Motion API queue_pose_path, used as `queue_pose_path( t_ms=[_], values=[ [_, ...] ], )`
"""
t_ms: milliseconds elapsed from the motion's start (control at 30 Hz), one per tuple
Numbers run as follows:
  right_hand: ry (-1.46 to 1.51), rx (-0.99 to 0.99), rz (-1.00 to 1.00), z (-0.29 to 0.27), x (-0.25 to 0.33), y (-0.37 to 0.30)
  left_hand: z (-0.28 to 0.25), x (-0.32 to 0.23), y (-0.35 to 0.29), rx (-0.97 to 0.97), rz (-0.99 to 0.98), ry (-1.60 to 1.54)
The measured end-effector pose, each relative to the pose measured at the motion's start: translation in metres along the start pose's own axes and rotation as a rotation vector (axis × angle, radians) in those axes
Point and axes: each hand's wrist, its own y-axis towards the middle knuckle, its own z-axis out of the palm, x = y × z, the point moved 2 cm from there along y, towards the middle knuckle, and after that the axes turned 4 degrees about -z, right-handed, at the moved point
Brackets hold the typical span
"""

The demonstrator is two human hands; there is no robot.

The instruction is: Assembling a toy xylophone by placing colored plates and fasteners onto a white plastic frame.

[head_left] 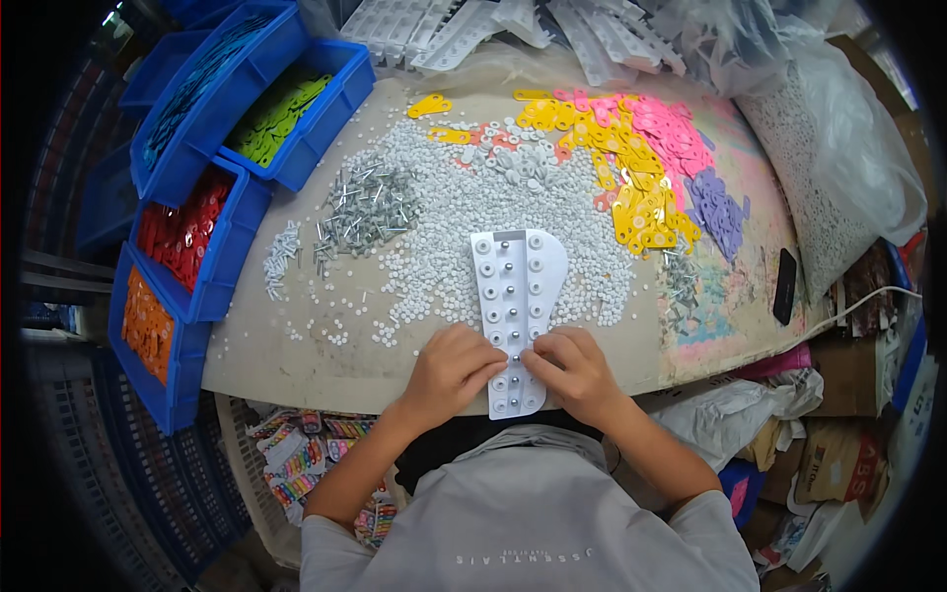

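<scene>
A long white plastic holder (510,296), wide and rounded at its far end, lies at the near edge of the table. A row of shiny metal pin heads (509,289) runs down its middle groove, with white ring-shaped pieces (537,264) along both sides. My left hand (454,373) rests on the holder's left edge, thumb and forefinger pinched together. On the opposite edge my right hand (574,371) is closed in a similar pinch. The fingers hide whatever small piece may be in either pinch. Just beyond the holder spreads a heap of small white beads (434,247).
Metal pins (365,209) are piled left of the beads. Yellow tags (641,202), pink tags (671,133) and purple tags (717,209) lie at right. Blue bins (229,252) line the left edge. A black phone-like object (784,286) and a bulging clear bag (819,168) sit far right.
</scene>
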Motion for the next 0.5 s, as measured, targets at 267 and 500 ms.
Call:
queue_pose_path(
  t_ms=[267,500],
  values=[
    [0.192,0.092,0.010,-0.005,-0.008,0.007,-0.042,0.023,0.094,-0.186,-0.106,0.139],
    [0.335,-0.185,0.238,-0.005,-0.009,-0.008,-0.046,0.106,0.174,-0.225,-0.116,0.299]
  ],
)
